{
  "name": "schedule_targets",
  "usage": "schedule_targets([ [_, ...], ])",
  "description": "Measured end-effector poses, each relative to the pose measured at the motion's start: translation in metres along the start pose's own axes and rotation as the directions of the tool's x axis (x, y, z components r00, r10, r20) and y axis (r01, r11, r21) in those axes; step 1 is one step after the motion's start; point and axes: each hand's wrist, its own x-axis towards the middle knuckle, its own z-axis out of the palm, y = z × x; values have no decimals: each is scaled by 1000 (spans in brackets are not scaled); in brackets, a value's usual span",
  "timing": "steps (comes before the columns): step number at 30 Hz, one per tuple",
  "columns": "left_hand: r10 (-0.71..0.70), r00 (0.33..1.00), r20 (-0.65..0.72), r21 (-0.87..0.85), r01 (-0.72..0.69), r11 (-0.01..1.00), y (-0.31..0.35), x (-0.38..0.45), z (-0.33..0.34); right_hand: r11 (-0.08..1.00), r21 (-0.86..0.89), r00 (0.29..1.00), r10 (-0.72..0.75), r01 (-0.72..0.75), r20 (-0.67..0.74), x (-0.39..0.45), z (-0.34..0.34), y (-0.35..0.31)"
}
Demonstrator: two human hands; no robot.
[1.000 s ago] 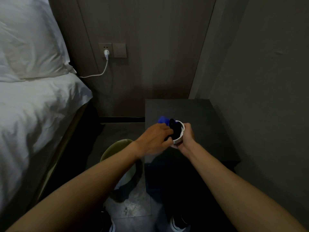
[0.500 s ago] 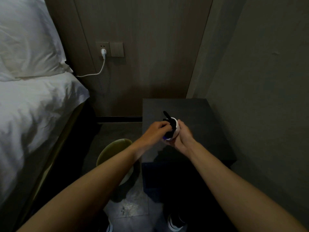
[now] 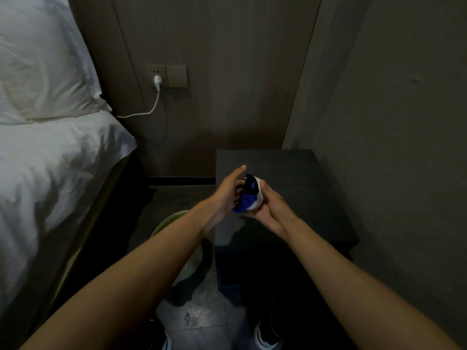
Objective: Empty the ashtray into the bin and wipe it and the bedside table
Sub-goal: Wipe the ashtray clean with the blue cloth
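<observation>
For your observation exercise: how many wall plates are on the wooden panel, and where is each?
2: socket plate with white plug, and blank plate touching its right side.

The room is dim and murky. Left of the hands (image 3: 249, 198) the bed (image 3: 50, 147) is the brightest area, its white folds lit from the left. The hands throw a dark shadow on the surface (image 3: 303, 178) just below them. Wall lines bow at the edges; detail is soft and slightly blurred throughout.
</observation>
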Motion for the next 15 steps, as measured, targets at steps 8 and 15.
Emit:
schedule_targets([
  [8, -39, 999, 28, -72, 40, 997, 10, -1, -9, 981, -194, 999, -3, 10, 36, 0, -6, -3],
  [15, -21, 999, -31, 126, 25, 992, 14, -1, -15, 857, -467, 972, -233, 220, 30, -2, 2, 6],
])
